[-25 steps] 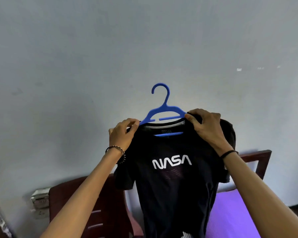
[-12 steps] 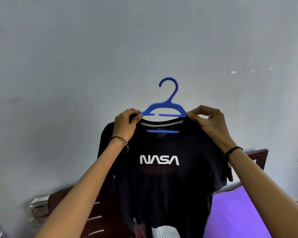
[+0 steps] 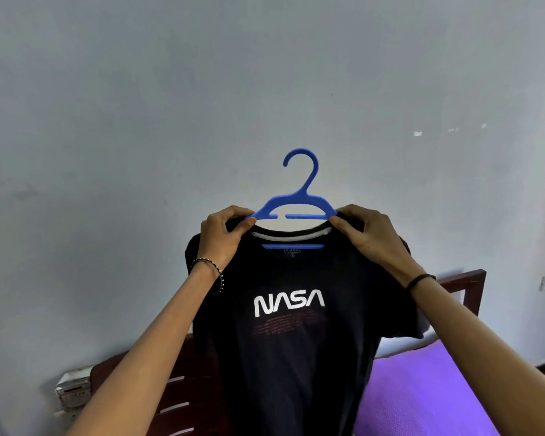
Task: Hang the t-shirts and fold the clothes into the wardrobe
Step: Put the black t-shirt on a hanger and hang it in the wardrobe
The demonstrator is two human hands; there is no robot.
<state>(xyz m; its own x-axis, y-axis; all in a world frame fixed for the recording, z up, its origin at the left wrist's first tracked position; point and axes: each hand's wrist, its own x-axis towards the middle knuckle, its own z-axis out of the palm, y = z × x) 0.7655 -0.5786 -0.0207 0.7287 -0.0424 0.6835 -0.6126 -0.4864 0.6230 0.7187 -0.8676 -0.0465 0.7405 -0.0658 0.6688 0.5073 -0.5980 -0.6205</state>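
A black t-shirt (image 3: 296, 347) with a white NASA print hangs on a blue plastic hanger (image 3: 299, 196), held up in front of a pale wall. My left hand (image 3: 222, 237) pinches the shirt's left shoulder over the hanger's end. At the right shoulder, my right hand (image 3: 370, 237) pinches the fabric over the other hanger end. The hanger's hook stands upright above the collar. The shirt's lower hem runs out of the frame.
A dark wooden chair (image 3: 183, 388) stands behind the shirt at lower left. A bed with a purple sheet (image 3: 422, 394) and a wooden headboard (image 3: 466, 287) lies at lower right. A small box (image 3: 73, 388) sits by the wall at lower left.
The shirt turned from tilted to level and square on the hanger. Both hands shifted slightly while keeping their pinch on the shoulders, and the sleeves settled lower.
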